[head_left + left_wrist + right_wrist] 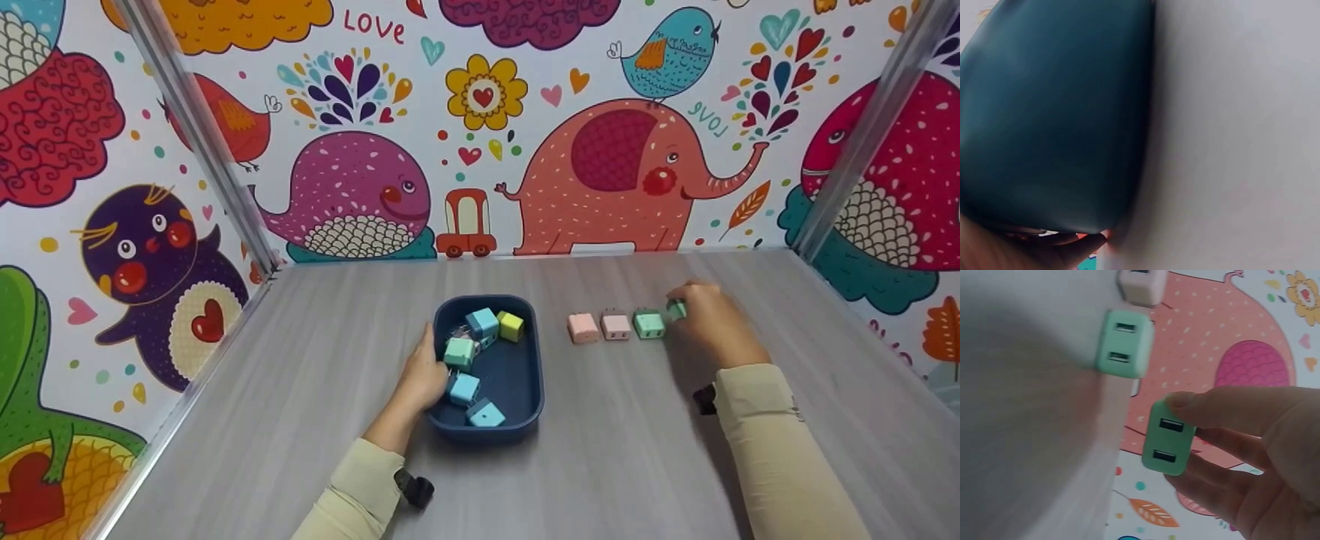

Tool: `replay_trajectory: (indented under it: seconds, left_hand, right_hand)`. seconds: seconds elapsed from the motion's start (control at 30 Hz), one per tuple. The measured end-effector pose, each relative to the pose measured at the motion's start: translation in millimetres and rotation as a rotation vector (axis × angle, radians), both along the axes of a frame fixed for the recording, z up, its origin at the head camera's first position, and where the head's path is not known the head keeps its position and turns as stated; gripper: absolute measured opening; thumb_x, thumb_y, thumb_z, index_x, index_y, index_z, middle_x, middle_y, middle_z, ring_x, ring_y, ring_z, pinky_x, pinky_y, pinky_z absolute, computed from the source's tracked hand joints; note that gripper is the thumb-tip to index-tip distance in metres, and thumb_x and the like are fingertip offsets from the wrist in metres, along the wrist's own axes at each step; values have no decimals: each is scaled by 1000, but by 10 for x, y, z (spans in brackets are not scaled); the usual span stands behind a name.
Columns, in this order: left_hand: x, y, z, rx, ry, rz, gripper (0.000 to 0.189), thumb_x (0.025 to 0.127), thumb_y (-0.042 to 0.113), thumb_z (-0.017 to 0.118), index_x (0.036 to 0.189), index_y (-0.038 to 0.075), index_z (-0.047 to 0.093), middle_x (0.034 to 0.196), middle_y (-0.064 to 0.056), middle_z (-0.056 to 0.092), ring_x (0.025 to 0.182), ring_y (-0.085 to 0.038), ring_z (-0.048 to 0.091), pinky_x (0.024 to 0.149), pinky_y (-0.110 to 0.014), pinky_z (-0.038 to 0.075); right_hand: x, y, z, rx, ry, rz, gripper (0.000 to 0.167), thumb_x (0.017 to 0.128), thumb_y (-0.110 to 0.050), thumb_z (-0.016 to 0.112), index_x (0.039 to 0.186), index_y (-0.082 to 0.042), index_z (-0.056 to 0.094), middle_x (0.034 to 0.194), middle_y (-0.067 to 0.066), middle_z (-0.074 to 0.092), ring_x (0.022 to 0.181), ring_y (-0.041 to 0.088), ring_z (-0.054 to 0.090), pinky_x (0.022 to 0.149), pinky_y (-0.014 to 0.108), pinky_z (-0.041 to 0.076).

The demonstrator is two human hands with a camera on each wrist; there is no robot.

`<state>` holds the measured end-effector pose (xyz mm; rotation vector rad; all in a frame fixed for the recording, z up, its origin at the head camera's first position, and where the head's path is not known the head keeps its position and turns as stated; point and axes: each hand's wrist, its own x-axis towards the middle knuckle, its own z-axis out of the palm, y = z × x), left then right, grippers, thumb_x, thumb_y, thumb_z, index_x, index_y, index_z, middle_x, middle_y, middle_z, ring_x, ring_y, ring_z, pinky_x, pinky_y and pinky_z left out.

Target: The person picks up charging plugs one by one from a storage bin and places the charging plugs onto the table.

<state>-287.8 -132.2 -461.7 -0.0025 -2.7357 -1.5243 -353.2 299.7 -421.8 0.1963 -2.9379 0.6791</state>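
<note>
My right hand pinches a green USB charger between thumb and fingers, its two port slots facing the right wrist camera. It is at the right end of a row on the table: a pink charger, a paler pink one and another green charger. With my left hand I hold the left side of a dark blue bin, thumb at the rim and fingers along the outer wall. Inside lie several blue chargers, a green charger and a yellow-green one.
The grey wood-grain table runs back to a wall printed with cartoon animals. Metal corner posts stand at the back left and right. A black wrist strap piece sits at the left cuff.
</note>
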Motion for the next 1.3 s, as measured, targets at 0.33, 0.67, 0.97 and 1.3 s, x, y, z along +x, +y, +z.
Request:
replay_trajectory:
  seconds: [0.33, 0.67, 0.97, 1.3]
  left_hand:
    - [-1, 5, -9, 29, -11, 3, 78, 95, -13, 38, 167, -8, 10, 173, -31, 16, 161, -45, 16, 128, -59, 19]
    - [1, 6, -12, 50, -23, 6, 79, 96, -13, 38, 168, -6, 9, 174, -29, 14, 161, -44, 14, 128, -58, 18]
    - [-8, 8, -19, 37, -11, 3, 78, 96, -12, 38, 168, -7, 9, 174, -29, 14, 161, -43, 14, 129, -57, 18]
    - [-13, -5, -18, 30, -12, 5, 78, 95, -12, 38, 168, -6, 10, 174, -29, 16, 161, -43, 15, 129, -57, 18]
  right_hand:
    - [-94, 63, -230, -8, -6, -8, 38, 92, 7, 73, 130, 13, 69, 126, 34, 62, 116, 51, 60, 106, 66, 48]
    - [-115, 84, -282, -16, -77, -13, 38, 94, 2, 75, 131, 10, 71, 123, 31, 63, 114, 47, 58, 107, 65, 48]
    - [-119, 89, -282, -28, -125, -24, 40, 94, -2, 79, 131, 8, 71, 127, 31, 64, 115, 46, 56, 109, 67, 46]
    - [-47, 80, -175, -70, -166, -67, 41, 93, 2, 77, 132, 11, 69, 131, 33, 63, 115, 49, 56, 107, 67, 47]
